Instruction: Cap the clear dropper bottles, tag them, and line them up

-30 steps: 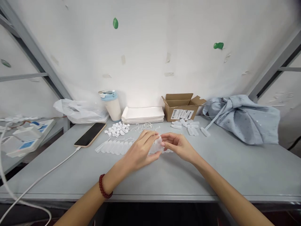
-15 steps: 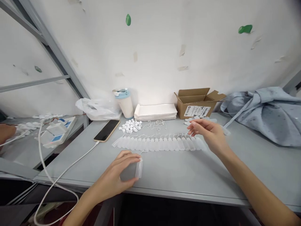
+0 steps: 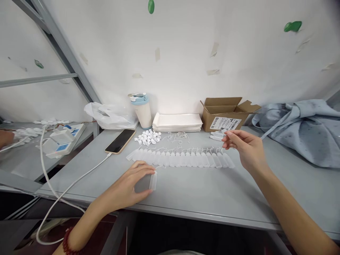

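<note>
Between the thumb and fingertips of my left hand (image 3: 132, 186) is a small translucent plastic tube (image 3: 153, 181), near the table's front. A thin white string trails from the tube's top. My right hand (image 3: 245, 145) is raised at the right with thumb and fingers pinched. It is beside a small pile of clear plastic pieces (image 3: 216, 136); a clear bit shows at the fingertips, but whether it is held is unclear. A long row of similar translucent tubes (image 3: 183, 160) with white strings lies between my hands. Behind it are several small white caps (image 3: 147, 137) and loose white strings (image 3: 176, 136).
At the back stand a cup with a blue lid (image 3: 142, 111), stacked white sheets (image 3: 176, 123) and an open cardboard box (image 3: 223, 115). A charging phone (image 3: 120, 141) lies left, grey-blue cloth (image 3: 302, 132) right. Another person's hand (image 3: 5, 138) shows far left.
My right hand has moved slightly right, its fingers now pinched closer beside the clear pieces. My left hand keeps the tube near the same place. The camera view has shifted a little.
</note>
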`<action>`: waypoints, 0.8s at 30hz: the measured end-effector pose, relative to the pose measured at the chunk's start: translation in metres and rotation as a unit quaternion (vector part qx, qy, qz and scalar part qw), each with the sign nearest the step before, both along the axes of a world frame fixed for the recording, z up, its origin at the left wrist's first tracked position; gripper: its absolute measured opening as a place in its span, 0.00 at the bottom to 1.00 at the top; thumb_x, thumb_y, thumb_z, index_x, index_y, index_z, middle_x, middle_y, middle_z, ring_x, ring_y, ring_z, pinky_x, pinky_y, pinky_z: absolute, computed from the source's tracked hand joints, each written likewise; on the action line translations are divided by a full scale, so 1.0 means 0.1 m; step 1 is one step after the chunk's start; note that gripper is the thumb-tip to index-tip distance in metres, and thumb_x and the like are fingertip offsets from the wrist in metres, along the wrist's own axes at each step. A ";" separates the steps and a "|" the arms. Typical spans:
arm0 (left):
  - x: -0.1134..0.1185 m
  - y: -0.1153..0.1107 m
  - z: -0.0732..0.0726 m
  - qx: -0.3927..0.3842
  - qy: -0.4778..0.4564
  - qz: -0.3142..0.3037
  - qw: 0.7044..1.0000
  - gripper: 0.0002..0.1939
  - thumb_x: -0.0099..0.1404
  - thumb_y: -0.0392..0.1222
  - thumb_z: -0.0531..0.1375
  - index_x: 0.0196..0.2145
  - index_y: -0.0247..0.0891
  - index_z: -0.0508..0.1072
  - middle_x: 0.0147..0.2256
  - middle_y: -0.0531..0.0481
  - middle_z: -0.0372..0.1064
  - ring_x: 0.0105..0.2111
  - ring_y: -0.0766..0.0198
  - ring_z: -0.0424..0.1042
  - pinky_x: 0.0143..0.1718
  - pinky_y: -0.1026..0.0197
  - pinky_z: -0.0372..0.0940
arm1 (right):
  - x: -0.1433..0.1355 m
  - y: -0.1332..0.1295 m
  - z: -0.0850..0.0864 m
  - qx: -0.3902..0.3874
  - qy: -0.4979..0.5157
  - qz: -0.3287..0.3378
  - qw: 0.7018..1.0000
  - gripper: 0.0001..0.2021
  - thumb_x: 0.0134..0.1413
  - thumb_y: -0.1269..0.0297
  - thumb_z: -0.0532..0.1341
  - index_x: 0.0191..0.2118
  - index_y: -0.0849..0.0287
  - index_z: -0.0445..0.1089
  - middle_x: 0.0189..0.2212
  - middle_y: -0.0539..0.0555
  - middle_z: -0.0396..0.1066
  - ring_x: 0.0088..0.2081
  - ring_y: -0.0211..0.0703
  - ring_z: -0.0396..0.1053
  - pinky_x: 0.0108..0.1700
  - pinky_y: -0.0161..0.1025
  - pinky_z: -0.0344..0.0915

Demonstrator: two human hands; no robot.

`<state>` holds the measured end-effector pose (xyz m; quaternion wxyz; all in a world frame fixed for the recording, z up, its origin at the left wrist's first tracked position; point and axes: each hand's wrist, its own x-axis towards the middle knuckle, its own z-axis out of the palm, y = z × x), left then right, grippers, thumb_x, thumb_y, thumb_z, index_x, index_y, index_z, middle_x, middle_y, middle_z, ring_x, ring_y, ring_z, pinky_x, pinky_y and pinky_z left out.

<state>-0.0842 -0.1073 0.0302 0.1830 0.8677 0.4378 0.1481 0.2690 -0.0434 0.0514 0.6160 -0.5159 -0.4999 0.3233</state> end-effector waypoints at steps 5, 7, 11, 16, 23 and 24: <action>-0.03 -0.03 -0.01 0.023 0.004 -0.005 1.000 0.20 0.60 0.42 0.59 0.50 0.42 0.66 0.52 0.46 0.65 0.55 0.53 0.58 0.54 0.49 0.62 | 0.01 -0.01 0.00 0.004 -0.010 -0.003 1.000 0.10 0.47 0.57 0.65 0.29 0.60 0.72 0.24 0.52 0.71 0.21 0.36 0.66 0.26 0.38 0.67; -0.03 -0.04 0.01 0.029 0.001 -0.009 1.000 0.20 0.59 0.43 0.60 0.50 0.42 0.66 0.52 0.45 0.65 0.55 0.53 0.58 0.53 0.49 0.63 | 0.02 0.00 -0.01 0.007 -0.022 -0.001 1.000 0.11 0.47 0.56 0.64 0.29 0.59 0.72 0.24 0.52 0.71 0.22 0.37 0.66 0.26 0.39 0.67; 0.00 0.04 0.13 0.050 -0.020 -0.001 0.999 0.19 0.60 0.45 0.59 0.49 0.42 0.67 0.50 0.46 0.67 0.53 0.54 0.61 0.53 0.51 0.63 | 0.09 0.12 -0.07 0.010 -0.074 -0.004 0.997 0.12 0.49 0.54 0.62 0.31 0.59 0.71 0.25 0.53 0.71 0.24 0.39 0.68 0.26 0.39 0.67; 0.25 0.52 0.33 0.089 -0.068 0.065 0.992 0.13 0.64 0.45 0.53 0.43 0.41 0.71 0.44 0.48 0.71 0.45 0.58 0.68 0.44 0.57 0.65 | 0.28 0.44 -0.29 0.025 -0.274 -0.070 0.959 0.10 0.50 0.60 0.58 0.34 0.59 0.71 0.32 0.57 0.74 0.32 0.47 0.71 0.33 0.43 0.68; 0.94 1.33 0.26 0.032 0.050 0.063 0.996 0.11 0.58 0.38 0.53 0.26 0.35 0.74 0.26 0.49 0.71 0.29 0.63 0.69 0.31 0.64 0.60 | 0.58 0.66 -0.56 0.046 -0.507 -0.013 0.861 0.13 0.53 0.69 0.53 0.39 0.61 0.74 0.39 0.60 0.75 0.43 0.54 0.70 0.46 0.49 0.64; 1.02 1.40 0.22 0.028 0.065 0.076 0.995 0.11 0.57 0.38 0.54 0.22 0.35 0.73 0.22 0.48 0.68 0.25 0.62 0.67 0.27 0.63 0.57 | 0.61 0.66 -0.57 0.045 -0.523 -0.003 0.851 0.14 0.53 0.70 0.52 0.40 0.61 0.74 0.40 0.60 0.74 0.43 0.54 0.70 0.47 0.48 0.63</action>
